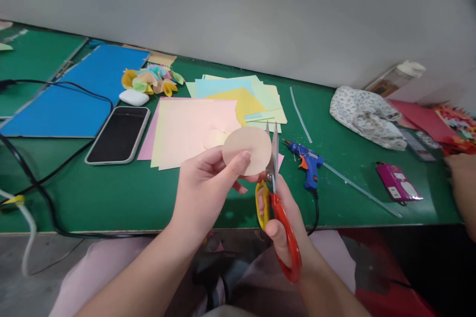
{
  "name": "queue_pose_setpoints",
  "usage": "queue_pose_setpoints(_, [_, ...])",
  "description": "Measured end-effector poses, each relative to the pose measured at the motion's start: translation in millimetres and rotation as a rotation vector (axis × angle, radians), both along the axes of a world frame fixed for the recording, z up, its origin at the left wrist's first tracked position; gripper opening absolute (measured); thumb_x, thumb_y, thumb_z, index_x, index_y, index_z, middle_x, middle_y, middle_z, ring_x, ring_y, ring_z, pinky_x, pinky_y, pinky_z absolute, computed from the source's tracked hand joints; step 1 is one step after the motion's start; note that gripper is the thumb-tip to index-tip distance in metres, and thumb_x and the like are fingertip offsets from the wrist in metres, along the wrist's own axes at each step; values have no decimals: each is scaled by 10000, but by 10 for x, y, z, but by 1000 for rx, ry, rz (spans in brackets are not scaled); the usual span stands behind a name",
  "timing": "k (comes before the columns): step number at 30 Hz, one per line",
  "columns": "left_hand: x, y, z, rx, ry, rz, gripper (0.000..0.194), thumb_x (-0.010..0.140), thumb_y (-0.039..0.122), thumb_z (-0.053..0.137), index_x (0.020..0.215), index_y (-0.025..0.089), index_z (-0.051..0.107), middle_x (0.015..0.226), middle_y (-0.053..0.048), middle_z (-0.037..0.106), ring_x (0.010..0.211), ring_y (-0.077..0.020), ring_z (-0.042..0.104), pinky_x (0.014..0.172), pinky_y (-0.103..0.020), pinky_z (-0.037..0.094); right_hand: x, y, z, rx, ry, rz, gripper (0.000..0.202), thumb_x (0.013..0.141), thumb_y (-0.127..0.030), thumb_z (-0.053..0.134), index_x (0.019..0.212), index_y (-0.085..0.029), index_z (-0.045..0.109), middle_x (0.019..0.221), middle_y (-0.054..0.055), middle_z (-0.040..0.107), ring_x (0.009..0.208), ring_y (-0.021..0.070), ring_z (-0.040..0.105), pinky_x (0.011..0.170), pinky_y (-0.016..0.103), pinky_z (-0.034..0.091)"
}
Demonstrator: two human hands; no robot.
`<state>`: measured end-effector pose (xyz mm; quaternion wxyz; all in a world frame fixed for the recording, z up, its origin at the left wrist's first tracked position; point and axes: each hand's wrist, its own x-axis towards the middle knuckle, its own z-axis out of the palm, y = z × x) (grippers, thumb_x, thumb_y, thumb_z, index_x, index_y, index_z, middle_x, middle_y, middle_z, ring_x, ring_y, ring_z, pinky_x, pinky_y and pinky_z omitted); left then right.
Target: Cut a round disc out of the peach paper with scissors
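My left hand point(208, 185) pinches a round piece of pale peach paper point(247, 144) between thumb and fingers, above the front of the green table. A pair of scissors point(273, 185) with one red and one yellow handle is in my right hand point(286, 223), my thumb through the red loop. The blades point away from me, slightly apart, at the right edge of the paper circle. Behind the circle lie pale pink and cream paper sheets point(186, 131), with a cut-out gap partly hidden by my left hand.
On the left are a phone point(118, 134), a white case point(134, 97), a blue board point(74, 91) and black cables. Paper flowers point(154, 79) sit behind. To the right lie a blue glue gun point(307, 161), glue sticks, a purple box point(399, 182) and a patterned cloth pouch point(364, 116). Another person's arm point(463, 183) shows far right.
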<state>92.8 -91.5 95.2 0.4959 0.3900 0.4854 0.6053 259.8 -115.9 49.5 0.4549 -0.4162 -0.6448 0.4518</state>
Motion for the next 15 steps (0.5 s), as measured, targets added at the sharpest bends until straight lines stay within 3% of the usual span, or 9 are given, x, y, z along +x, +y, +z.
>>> queue_pose_setpoints(15, [-22,2,25,-24,58,36,196,887,238,790,695,214,761,597,33,737,522,-125,709,451,-173,530,20,-14,-32,-2,-10,-14,821,857,-930,618,1340,-268,659,1089,76,643,841,246,615,874,404,595])
